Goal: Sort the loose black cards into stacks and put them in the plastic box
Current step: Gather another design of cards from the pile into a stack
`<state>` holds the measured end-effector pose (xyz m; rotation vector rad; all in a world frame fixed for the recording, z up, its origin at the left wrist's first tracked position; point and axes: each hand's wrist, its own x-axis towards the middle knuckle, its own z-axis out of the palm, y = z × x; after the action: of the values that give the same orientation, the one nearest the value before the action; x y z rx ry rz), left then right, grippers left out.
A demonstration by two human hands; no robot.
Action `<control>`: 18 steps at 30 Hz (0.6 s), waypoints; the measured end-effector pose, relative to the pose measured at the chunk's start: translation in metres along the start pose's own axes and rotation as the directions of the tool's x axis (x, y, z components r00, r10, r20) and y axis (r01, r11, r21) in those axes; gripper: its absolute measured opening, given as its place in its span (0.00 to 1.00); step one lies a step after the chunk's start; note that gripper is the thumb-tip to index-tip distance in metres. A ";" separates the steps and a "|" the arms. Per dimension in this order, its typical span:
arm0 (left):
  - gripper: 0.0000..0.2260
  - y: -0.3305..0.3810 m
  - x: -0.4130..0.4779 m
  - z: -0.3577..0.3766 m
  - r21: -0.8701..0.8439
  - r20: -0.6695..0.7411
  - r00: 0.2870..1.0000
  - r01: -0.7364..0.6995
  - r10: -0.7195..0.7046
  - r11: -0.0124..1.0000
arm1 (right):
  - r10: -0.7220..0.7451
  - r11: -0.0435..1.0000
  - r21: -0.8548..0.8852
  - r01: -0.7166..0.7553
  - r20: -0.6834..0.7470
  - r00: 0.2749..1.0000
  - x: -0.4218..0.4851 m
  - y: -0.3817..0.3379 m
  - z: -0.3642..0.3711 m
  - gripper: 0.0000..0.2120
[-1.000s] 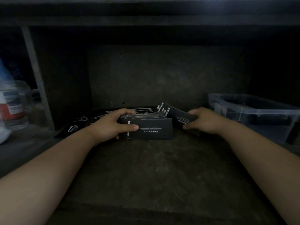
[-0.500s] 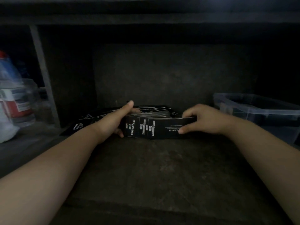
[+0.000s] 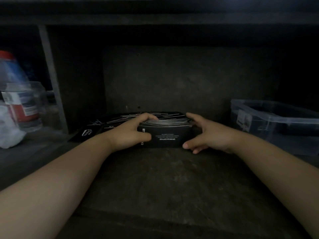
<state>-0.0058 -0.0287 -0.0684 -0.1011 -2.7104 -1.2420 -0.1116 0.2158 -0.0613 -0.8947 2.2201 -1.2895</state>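
- At the back of a dim shelf [image 3: 164, 178], a stack of black cards [image 3: 170, 133] stands on its long edge, front face toward the camera, with the white print "DRINK&COFFEE" upside down.
- The left hand [image 3: 131, 133] holds the stack's left end. Its grip is closed round the cards, with the thumb across the front face and the fingers curled over the top edges.
- The right hand [image 3: 210, 135] brackets the stack's right end with a wide grip. The forefinger reaches over the top corner and the thumb tip sits at the lower front corner. Whether it presses cannot be told.
- Behind and left of the stack, loose cards [image 3: 112, 120] lie in a fanned, untidy heap on the shelf, and one shows a white logo.
- A clear plastic box [image 3: 276, 118] sits on the shelf to the right, apart from the right hand. Its contents are too dark to make out.
- A clear bottle [image 3: 17, 94] with a red cap and red label stands far left, beyond a grey upright post [image 3: 51, 78].
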 end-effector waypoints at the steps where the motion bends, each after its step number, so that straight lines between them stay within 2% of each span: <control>1: 0.21 0.001 -0.001 0.001 0.006 0.010 1.000 -0.002 0.002 1.000 | -0.008 1.000 0.028 0.008 0.000 1.000 0.001 0.001 0.002 0.51; 4: 0.21 0.004 0.001 0.004 0.050 -0.041 0.999 -0.033 0.035 0.998 | -0.030 0.999 0.022 0.030 -0.027 0.999 0.006 0.003 0.005 0.47; 8: 0.20 0.000 0.004 0.007 0.104 -0.075 0.997 0.002 0.006 0.995 | -0.041 0.968 -0.251 0.015 -0.096 0.995 0.012 -0.002 0.017 0.43; 10: 0.15 0.001 0.002 0.006 0.089 -0.082 0.997 0.005 0.002 0.996 | -0.059 0.945 -0.327 0.020 -0.111 0.992 0.015 -0.004 0.023 0.40; 12: 0.08 0.003 0.002 0.000 -0.024 -0.199 0.980 -0.012 0.007 1.000 | -0.082 0.942 -0.333 0.043 -0.106 0.991 0.016 -0.005 0.026 0.38; 13: 0.08 0.000 0.003 -0.006 -0.065 -0.332 0.943 -0.008 -0.014 0.998 | -0.093 0.942 -0.331 0.054 -0.104 0.990 0.017 -0.004 0.026 0.38; 14: 0.09 -0.005 0.006 -0.013 -0.075 -0.482 0.875 0.010 -0.045 0.997 | -0.102 0.942 -0.329 0.062 -0.105 0.989 0.017 -0.004 0.024 0.37; 15: 0.09 -0.013 0.009 -0.021 -0.009 -0.595 0.797 0.120 -0.102 0.993 | -0.112 0.944 -0.323 0.071 -0.108 0.988 0.017 -0.002 0.022 0.37; 16: 0.12 -0.024 0.011 -0.030 0.092 -0.661 0.732 0.297 -0.165 0.950 | -0.123 0.946 -0.315 0.083 -0.109 0.987 0.017 0.000 0.020 0.36; 17: 0.19 -0.035 0.010 -0.037 0.195 -0.656 0.694 0.535 -0.296 0.822 | -0.131 0.948 -0.304 0.094 -0.105 0.986 0.017 0.002 0.018 0.36; 18: 0.27 -0.048 0.012 -0.041 0.271 -0.614 0.652 0.704 -0.445 0.657 | -0.135 0.952 -0.289 0.101 -0.100 0.986 0.018 0.005 0.015 0.36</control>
<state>-0.0188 -0.0908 -0.0755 1.1199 -2.5125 -0.4790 -0.1162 0.1954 -0.0737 -1.0956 2.5246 -1.1168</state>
